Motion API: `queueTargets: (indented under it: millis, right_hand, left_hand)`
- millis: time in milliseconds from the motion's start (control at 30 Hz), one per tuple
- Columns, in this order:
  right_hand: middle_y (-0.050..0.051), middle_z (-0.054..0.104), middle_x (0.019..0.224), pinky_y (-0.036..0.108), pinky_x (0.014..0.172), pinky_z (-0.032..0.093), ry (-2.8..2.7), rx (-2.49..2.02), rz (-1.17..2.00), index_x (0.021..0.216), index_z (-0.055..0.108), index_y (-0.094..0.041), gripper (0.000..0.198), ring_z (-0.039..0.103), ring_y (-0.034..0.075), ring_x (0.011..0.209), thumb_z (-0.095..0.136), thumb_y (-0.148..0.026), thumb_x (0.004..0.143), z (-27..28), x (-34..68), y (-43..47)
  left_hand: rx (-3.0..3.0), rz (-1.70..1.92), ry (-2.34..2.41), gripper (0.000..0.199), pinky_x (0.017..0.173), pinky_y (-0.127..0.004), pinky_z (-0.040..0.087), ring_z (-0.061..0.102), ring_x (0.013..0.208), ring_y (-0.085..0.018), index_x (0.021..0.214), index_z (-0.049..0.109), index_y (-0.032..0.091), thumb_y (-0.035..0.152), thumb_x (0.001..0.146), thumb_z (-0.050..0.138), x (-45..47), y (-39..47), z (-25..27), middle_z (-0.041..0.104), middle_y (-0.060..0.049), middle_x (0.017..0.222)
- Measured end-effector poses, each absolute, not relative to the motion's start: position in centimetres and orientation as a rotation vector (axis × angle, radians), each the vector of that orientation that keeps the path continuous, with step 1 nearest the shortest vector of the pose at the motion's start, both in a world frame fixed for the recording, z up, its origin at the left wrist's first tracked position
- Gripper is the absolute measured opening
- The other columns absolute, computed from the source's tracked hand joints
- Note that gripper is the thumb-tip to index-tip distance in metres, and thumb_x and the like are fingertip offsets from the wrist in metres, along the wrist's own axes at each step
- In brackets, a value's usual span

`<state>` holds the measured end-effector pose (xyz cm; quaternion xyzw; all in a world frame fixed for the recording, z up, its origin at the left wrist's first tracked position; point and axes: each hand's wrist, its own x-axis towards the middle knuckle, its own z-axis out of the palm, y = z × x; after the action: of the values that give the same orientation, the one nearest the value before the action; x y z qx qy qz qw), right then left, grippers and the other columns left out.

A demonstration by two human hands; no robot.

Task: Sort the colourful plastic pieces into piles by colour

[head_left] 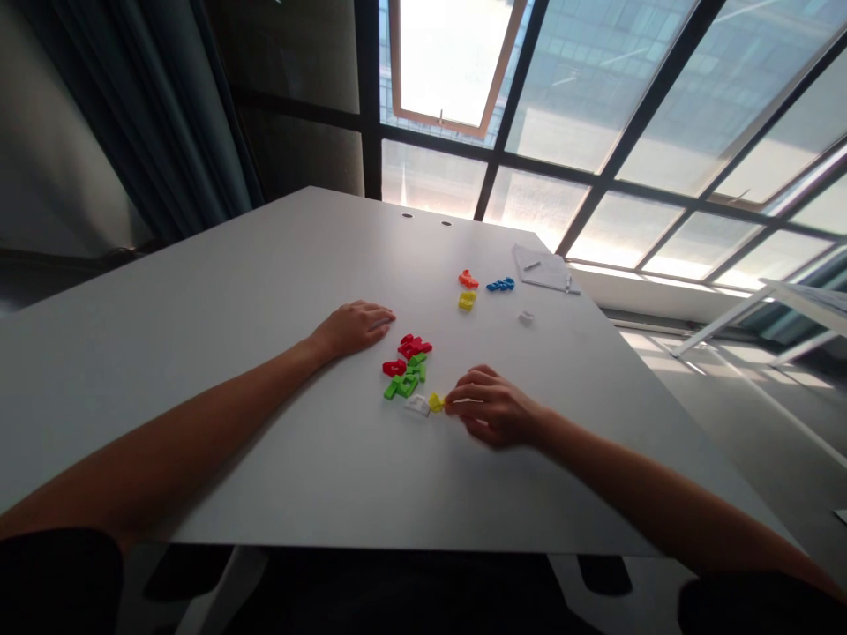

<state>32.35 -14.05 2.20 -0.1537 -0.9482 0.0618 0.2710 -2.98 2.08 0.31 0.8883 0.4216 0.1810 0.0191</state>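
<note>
My left hand [356, 326] lies flat on the white table, fingers stretched out and holding nothing. Just to its right is a cluster of small plastic pieces, with red pieces [414, 347] at the far side and green pieces [406, 381] nearer me. A white or clear piece [416, 405] lies at the near end of the cluster. Beside it is a small yellow plastic piece [435, 403]. The fingertips of my right hand [493, 406] are drawn together at the yellow piece's right edge. Its exact shape is too small to make out.
Farther back on the table [265, 265] lie an orange piece [468, 280], another yellow piece [467, 302], a blue piece [501, 284] and a whitish piece [525, 317]. A clear bag or sheet [546, 272] with pen-like items rests near the right edge. Windows stand beyond.
</note>
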Motion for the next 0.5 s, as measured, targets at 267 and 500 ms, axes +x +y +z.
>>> queueTargets:
  millis: [267,500]
  right_hand:
    - [0.009,0.081,0.121,0.05,0.104,0.056,-2.577,-0.617,0.065,0.126,0.077,-0.028,0.031,0.073,0.026,0.11,0.056,-0.018,0.106,1.8,34.7,-10.8]
    - [0.016,0.078,0.123,0.05,0.106,0.055,-2.458,-1.011,-0.035,0.132,0.074,-0.02,0.035,0.069,0.031,0.114,0.049,-0.025,0.108,0.5,37.4,-4.9]
  left_hand:
    - [2.761,0.58,1.319,0.051,0.119,-0.046,0.052,0.07,0.131,-0.03,0.131,0.081,0.029,0.049,0.103,0.044,-3.1,2.1,0.2,0.077,-0.005,0.143]
    - [2.751,0.587,1.337,0.05,0.119,-0.044,0.052,0.07,0.131,-0.028,0.131,0.081,0.031,0.049,0.103,0.044,-3.0,2.2,0.0,0.077,-0.003,0.145]
